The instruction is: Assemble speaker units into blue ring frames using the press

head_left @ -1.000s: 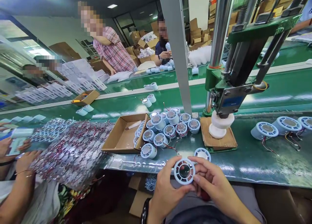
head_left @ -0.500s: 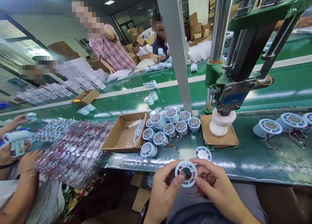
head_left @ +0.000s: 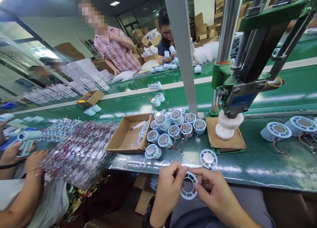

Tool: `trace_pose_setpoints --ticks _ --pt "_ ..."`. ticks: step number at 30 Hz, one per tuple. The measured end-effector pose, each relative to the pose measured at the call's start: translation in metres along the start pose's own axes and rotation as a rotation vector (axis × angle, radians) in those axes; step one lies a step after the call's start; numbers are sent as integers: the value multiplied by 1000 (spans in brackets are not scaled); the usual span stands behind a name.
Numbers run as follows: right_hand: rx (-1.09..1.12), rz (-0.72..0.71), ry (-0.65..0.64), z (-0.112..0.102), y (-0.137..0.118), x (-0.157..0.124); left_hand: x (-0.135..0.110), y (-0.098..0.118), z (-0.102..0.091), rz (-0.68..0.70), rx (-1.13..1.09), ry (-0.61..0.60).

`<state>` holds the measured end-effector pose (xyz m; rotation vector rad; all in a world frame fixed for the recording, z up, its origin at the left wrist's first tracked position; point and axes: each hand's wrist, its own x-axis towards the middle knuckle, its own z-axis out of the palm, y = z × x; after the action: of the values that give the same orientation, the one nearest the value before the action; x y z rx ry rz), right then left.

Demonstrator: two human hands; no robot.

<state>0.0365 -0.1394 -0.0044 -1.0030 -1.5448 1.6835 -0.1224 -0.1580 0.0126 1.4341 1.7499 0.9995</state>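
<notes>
A light-blue plastic spoked ring point(head_left: 189, 197) is held up over the lap, just before the near edge of the glossy green worktable point(head_left: 250, 170). Its upper left rim is pinched between the thumb and fingers of the left hand point(head_left: 169, 186); its right rim is clasped by the fingertips of the right hand point(head_left: 215, 186). Just beyond the right hand, a light-blue round housing with a silver disc point(head_left: 208, 159) is set on the table. Farther back, a white plastic press head point(head_left: 230, 120) is carried by a green metal press point(head_left: 219, 76) above a brown cardboard pad point(head_left: 239, 142). To the left, similar wired housings point(head_left: 174, 131) are clustered beside an open-topped brown cardboard tray point(head_left: 122, 139), in which more light-blue rings point(head_left: 141, 137) are stacked at the right.
</notes>
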Motion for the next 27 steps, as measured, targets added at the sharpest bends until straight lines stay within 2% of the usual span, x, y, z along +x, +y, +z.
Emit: trace_pose_setpoints --ticks 4,7,12,17,20,24,27 --pt "45 48 10 0 7 2 -1 -6 1 -66 -65 2" --pt "50 62 24 -1 9 3 -5 -9 -2 -63 -147 -6" --pt "75 70 0 -1 4 3 -7 -8 -4 -72 -170 -129" --pt "182 85 -49 -3 -3 0 -4 -4 0 -34 -46 -30" --pt "172 85 -48 -3 -3 0 -3 -4 3 -29 -23 -3" --pt "115 102 -10 -2 10 -4 -4 -4 5 12 19 -7" --pt "36 84 121 -3 34 -7 -4 -5 6 26 49 -16"
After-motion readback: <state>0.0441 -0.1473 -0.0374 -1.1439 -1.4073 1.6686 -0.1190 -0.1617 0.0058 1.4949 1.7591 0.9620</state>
